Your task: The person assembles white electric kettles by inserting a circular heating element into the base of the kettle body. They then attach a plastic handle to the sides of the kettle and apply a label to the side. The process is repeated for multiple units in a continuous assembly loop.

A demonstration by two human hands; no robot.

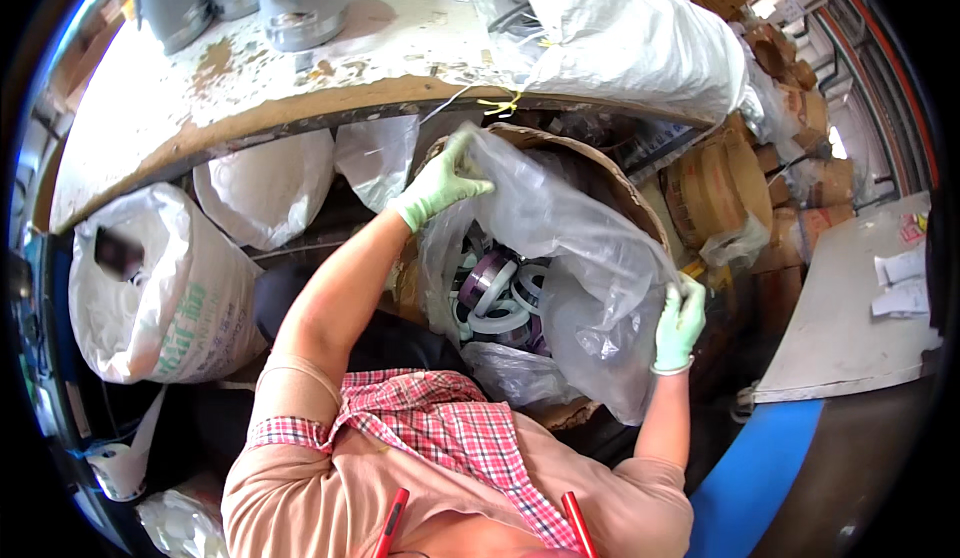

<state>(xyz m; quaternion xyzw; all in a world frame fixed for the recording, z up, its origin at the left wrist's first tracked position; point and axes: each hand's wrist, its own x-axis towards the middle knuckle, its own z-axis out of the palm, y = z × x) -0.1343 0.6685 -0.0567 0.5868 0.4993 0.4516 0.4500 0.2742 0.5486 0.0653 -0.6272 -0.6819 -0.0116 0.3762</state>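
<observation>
glossy clear plastic bag (570,248), matt cardboard drum (600,173), rough wooden table (250,108)

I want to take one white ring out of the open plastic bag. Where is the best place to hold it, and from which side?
Probably from above, through the bag's mouth, which the left hand and right hand hold apart. Pinch the upper rim of a white ring: the rings stand tilted, so a rim faces the opening. The plastic bag and cardboard drum close off the sides.
</observation>
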